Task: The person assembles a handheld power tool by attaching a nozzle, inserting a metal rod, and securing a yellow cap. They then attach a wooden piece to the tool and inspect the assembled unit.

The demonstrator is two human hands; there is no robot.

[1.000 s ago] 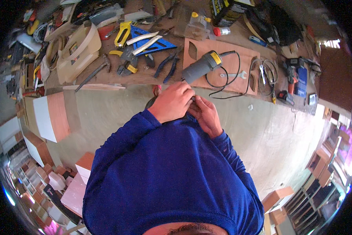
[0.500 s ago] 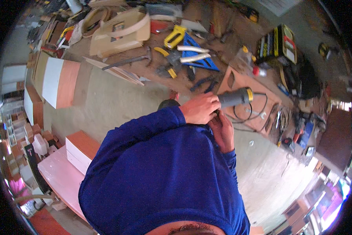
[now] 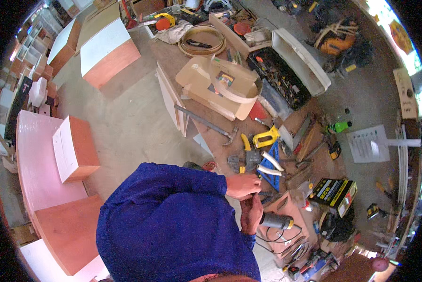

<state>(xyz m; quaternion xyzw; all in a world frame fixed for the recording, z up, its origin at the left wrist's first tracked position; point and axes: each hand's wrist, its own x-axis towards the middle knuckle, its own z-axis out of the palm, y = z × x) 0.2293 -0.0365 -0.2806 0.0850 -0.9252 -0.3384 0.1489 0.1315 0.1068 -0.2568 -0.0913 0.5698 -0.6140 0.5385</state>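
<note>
Clearly, lettering (image 3: 330, 189) marks the black-yellow box (image 3: 337, 197); left hand (image 3: 242, 185) and right hand (image 3: 252, 214): grip unclear.

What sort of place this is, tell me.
Probably a woodworking shop: a hammer and a corded power tool lie on a cluttered bench, and brown-and-white boxes stand off to the left.

Anything between left hand (image 3: 243, 186) and right hand (image 3: 252, 215), just right of center: too small to tell. Grey power tool (image 3: 276, 221): left end hidden. Blue shirt (image 3: 173, 235) cut by lower edge. White sheet (image 3: 367, 146), right: print unreadable.
</note>
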